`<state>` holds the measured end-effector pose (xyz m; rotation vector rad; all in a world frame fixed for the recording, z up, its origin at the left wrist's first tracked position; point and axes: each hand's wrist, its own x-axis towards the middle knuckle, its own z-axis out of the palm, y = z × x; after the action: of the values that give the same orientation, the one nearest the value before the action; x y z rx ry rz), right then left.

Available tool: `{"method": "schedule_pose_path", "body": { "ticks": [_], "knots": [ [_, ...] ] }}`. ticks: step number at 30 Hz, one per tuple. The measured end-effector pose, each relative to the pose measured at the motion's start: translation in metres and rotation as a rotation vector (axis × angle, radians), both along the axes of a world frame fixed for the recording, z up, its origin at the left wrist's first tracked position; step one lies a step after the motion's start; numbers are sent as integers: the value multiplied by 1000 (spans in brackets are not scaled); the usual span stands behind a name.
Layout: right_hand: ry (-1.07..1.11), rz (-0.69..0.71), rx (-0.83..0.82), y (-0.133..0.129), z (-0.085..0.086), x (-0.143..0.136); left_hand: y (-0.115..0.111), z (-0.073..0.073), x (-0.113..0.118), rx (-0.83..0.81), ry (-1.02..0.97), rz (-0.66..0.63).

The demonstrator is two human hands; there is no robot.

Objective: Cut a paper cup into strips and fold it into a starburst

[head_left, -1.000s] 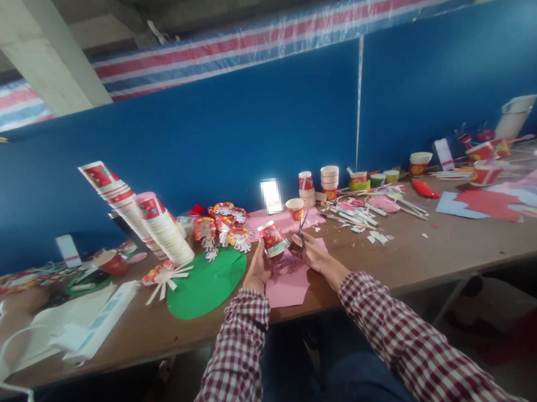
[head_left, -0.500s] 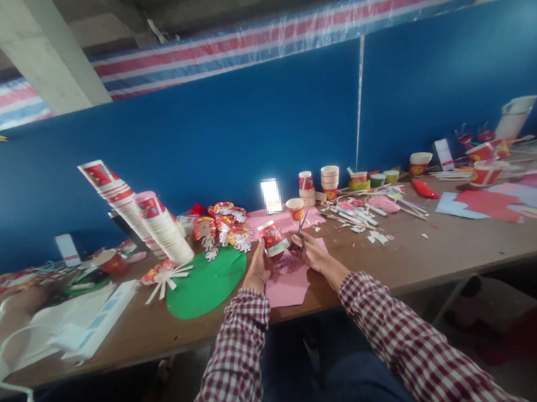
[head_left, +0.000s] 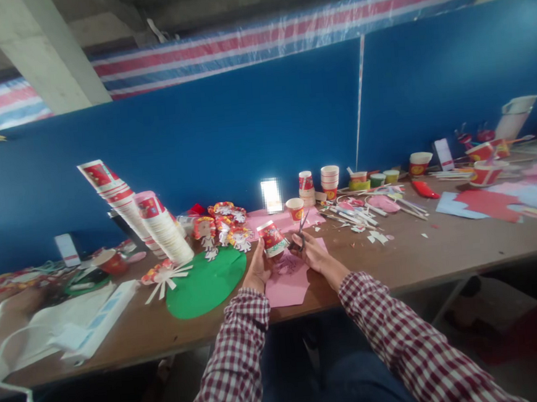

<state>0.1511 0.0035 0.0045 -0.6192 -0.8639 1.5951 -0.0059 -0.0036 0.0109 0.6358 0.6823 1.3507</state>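
My left hand [head_left: 258, 267] is closed around a red and white printed paper cup [head_left: 272, 238], tilted with its narrower end up. Black scissors [head_left: 302, 224] are in my right hand [head_left: 313, 252], blades pointing up, just right of the cup and apart from it. Beneath both hands lies a sheet of pink paper [head_left: 294, 289] with a drawn or cut pattern on it. Another paper cup [head_left: 296, 209] stands upright behind them. To the left, a green oval sheet [head_left: 205, 289] lies beside several cut-out paper figures [head_left: 224, 226].
Two tall leaning stacks of cups [head_left: 163, 228] stand left. A co-worker's arm [head_left: 14, 314] rests near a white power strip [head_left: 104, 322] at far left. Paper strips and scraps [head_left: 355, 213], a red object [head_left: 424, 189] and coloured sheets [head_left: 487, 203] lie right. A blue partition [head_left: 245, 135] rises behind.
Almost nothing differs. Both hands stay in place with the cup and scissors; the scissor blades look slightly further apart now.
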Motion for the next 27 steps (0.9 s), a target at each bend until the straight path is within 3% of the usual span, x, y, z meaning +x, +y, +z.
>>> {"method": "schedule_pose_path", "body": {
  "ticks": [20,27],
  "knots": [
    [-34,-17,6,0,2,0,1,2,0,-38,-58,2],
    [-93,-51,29,1,-1,0,2,-4,-2,14,-46,4]
  ]
}}
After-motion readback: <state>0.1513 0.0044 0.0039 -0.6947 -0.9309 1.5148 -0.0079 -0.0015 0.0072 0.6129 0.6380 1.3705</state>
